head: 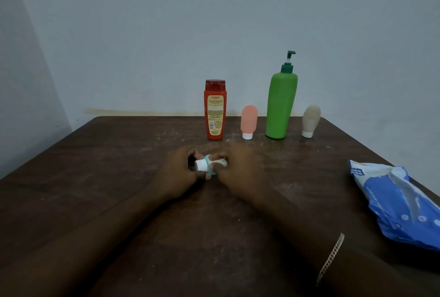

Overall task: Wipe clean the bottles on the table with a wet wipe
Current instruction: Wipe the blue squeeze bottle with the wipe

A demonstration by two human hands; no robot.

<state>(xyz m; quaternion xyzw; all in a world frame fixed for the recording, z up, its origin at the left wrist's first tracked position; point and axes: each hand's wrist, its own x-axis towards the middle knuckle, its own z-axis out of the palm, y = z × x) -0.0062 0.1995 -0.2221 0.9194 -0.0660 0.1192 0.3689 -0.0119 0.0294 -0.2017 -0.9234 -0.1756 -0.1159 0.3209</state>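
A small blue bottle with a white cap [205,165] lies sideways between both hands above the middle of the brown table [95,165]. My left hand [177,173] grips its cap end. My right hand [240,170] wraps its body, with a bit of white wipe [220,161] showing under the fingers. Along the far edge stand a red-orange bottle [215,112], a pink tube [248,121] on its white cap, a tall green pump bottle [281,104] and a beige tube [310,120] on its cap.
A blue wet-wipe pack [400,204] lies at the table's right edge. A grey wall rises directly behind the row of bottles. My right wrist wears a chain bracelet [331,258]. The tabletop shows pale scuffs and specks.
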